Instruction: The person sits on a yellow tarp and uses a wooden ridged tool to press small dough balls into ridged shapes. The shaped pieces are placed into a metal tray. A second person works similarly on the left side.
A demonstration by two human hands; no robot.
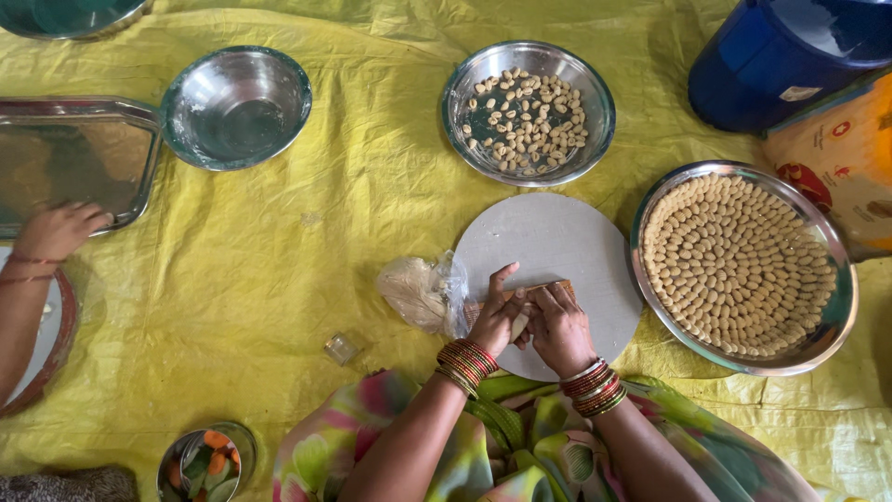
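Observation:
My left hand (497, 316) and my right hand (559, 325) meet over the near edge of a round grey board (557, 242). Together they press a small pale piece of dough (519, 325) against a brown wooden tool (550, 290) lying on the board. Both wrists carry stacked red and gold bangles. A clear plastic bag with a dough lump (423, 293) lies just left of my left hand. To the right stands a steel plate (832, 325) packed with neat rings of small shaped dough pieces.
A steel bowl of loose pale pieces (527, 112) sits beyond the board; an empty steel bowl (236, 107) and a steel tray (74, 163) lie far left. Another person's hand (58, 231) rests by the tray. A blue container (785, 56) stands top right, all on yellow sheeting (279, 279).

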